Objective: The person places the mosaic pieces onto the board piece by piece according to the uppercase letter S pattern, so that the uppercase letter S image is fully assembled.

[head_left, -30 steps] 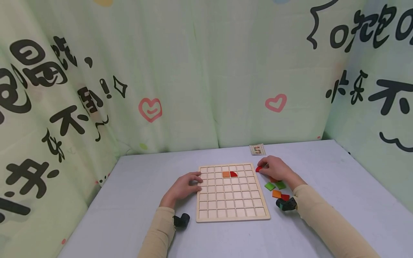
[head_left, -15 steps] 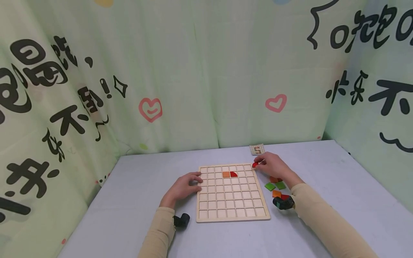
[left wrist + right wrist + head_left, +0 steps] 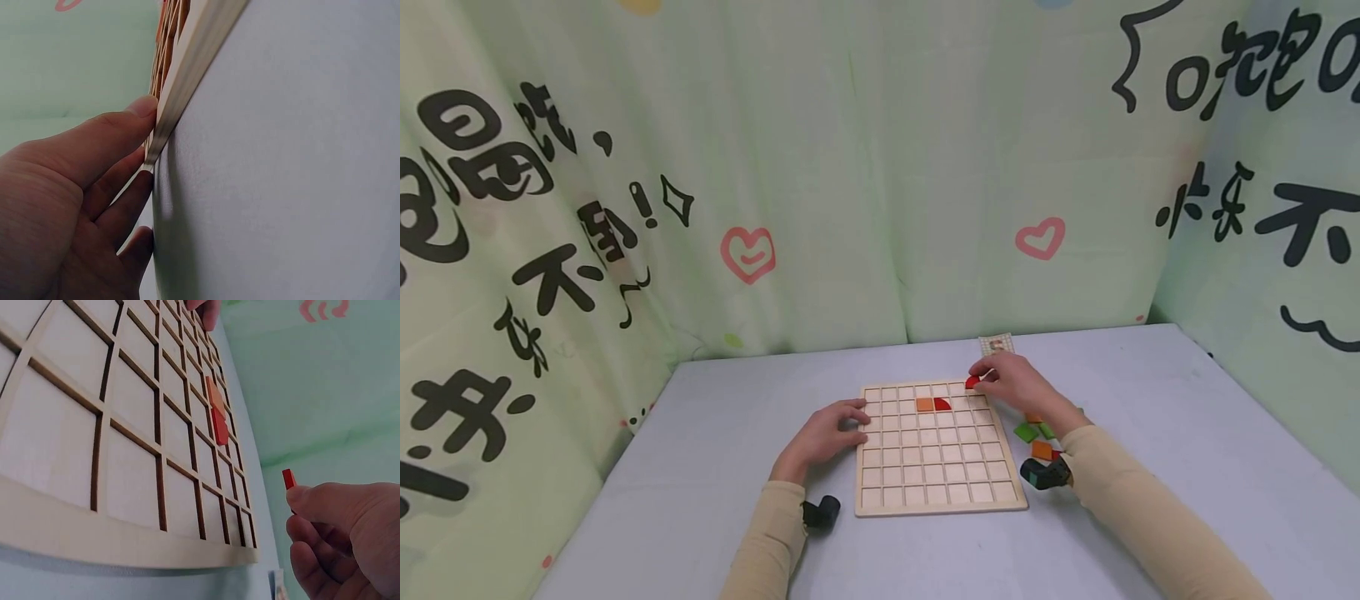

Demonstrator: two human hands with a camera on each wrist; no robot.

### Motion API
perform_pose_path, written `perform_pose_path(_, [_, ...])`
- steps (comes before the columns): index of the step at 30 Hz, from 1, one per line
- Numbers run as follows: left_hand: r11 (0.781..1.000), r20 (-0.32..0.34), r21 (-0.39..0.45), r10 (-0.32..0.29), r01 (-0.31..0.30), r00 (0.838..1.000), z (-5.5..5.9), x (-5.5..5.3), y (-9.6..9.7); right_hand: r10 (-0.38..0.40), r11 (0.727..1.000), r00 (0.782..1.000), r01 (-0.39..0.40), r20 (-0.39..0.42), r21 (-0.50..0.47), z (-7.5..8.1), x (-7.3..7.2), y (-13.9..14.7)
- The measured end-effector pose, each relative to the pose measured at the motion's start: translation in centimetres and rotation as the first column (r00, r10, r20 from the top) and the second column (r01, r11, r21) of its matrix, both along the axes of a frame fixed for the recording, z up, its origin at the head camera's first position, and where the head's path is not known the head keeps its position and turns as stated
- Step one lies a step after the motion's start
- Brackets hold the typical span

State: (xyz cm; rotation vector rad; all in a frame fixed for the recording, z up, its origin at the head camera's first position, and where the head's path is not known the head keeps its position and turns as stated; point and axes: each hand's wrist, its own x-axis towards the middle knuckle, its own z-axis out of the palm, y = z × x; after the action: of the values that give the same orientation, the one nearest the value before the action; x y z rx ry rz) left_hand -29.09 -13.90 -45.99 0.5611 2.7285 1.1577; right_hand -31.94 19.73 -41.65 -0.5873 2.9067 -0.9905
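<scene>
A wooden grid board [image 3: 942,510] lies flat on the table. In its second row from the far edge, an orange square tile [image 3: 924,404] sits beside a red quarter-round tile [image 3: 942,404]. My left hand [image 3: 822,432] rests against the board's left edge; in the left wrist view the thumb [image 3: 142,107] touches the rim, with the other fingers extended alongside it. Over the far right corner, my right hand [image 3: 1021,385] pinches another red tile [image 3: 289,480] with a curved edge between thumb and fingertips. The right wrist view shows that tile apart from the board.
Right of the board lie loose green tiles [image 3: 1026,432], orange tiles [image 3: 1042,450] and red ones, partly hidden by the right arm. A small pattern card [image 3: 996,343] lies behind the right hand. A printed curtain [image 3: 880,208] encloses the table.
My right hand has moved left with the red tile, from beside the board's right edge to over its far right corner. The left hand has stayed at the left edge.
</scene>
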Motion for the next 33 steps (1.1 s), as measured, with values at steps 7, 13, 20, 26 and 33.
perform_pose_path(7, [1.0, -0.011, 0.006, -0.011, 0.011, 1.0, 0.1, 0.0, 0.0, 0.073, 0.997, 0.997, -0.073, -0.037, -0.012, 0.0, -0.1, -1.4])
perform_pose_path(13, [1.0, 0.0, 0.003, 0.003, -0.003, 1.0, 0.3, 0.0, 0.1, 0.104, 0.995, 0.993, -0.104, -0.052, -0.004, -0.2, -0.2, -2.5])
perform_pose_path(20, [1.0, -0.009, 0.014, -0.011, 0.011, 1.0, 0.3, 0.1, 0.1, 0.131, 0.991, 0.99, -0.131, -0.043, 0.012, -0.4, -0.4, -4.0])
perform_pose_path(26, [1.0, -0.012, 0.021, -0.012, 0.013, 1.0, 0.2, 0.1, 0.0, 0.179, 0.983, 0.983, -0.177, -0.05, 0.047, -0.5, -0.5, -5.4])
perform_pose_path(33, [1.0, -0.003, 0.018, -0.001, 0.001, 1.0, 0.1, 0.0, 0.0, 0.207, 0.975, 0.977, -0.203, -0.049, 0.086, -0.9, -0.7, -6.8])
